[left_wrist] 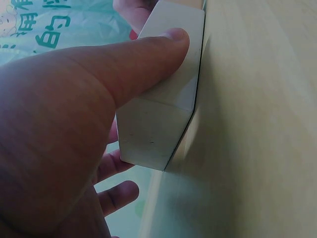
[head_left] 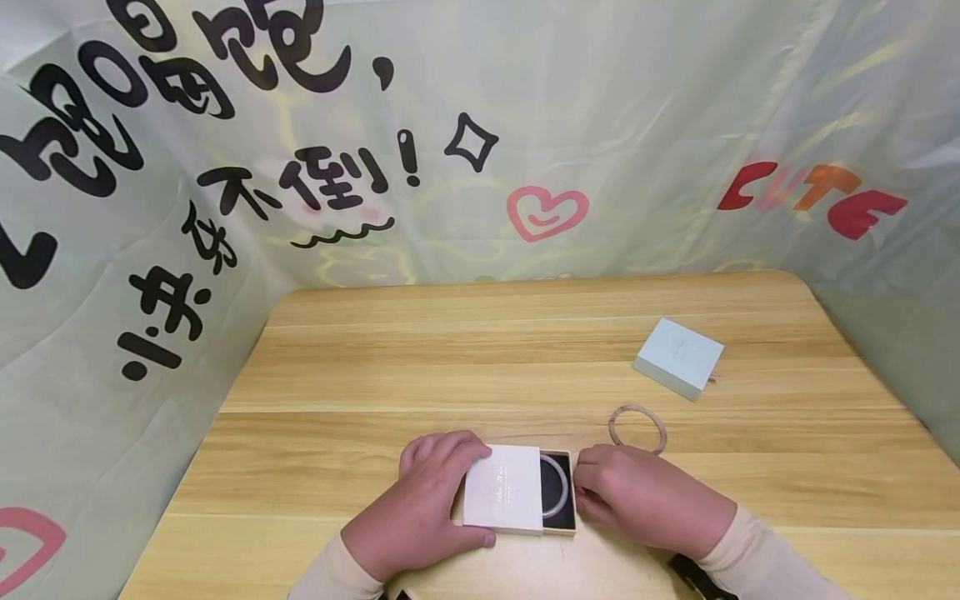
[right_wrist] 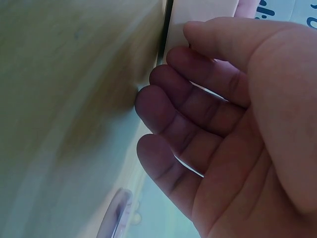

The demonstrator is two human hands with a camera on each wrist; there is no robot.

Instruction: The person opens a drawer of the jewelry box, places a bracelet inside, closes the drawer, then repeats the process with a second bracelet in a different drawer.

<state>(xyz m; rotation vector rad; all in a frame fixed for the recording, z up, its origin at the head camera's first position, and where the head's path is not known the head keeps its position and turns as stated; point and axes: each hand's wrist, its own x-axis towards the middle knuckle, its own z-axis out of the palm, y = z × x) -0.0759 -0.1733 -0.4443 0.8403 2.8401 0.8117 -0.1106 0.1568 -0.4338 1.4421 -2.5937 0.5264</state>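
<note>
A white drawer-style jewelry box [head_left: 502,490] lies on the table, partly slid apart. Its inner tray [head_left: 558,523] sticks out to the right, showing a dark lining and part of a pale bangle [head_left: 563,487]; the sleeve hides the rest. My left hand [head_left: 427,504] grips the sleeve, the thumb along the near side and fingers at the far side. At the tray's right end, my right hand [head_left: 637,496] has its thumb and index finger pinched together; what lies between the fingertips is mostly hidden. Just behind that hand lies a pinkish bangle [head_left: 663,429], partly covered.
A light blue box [head_left: 681,354] with a small tab on its right side sits at the back right of the wooden table [head_left: 420,350]. A printed cloth curtain [head_left: 637,125] hangs behind and along both sides.
</note>
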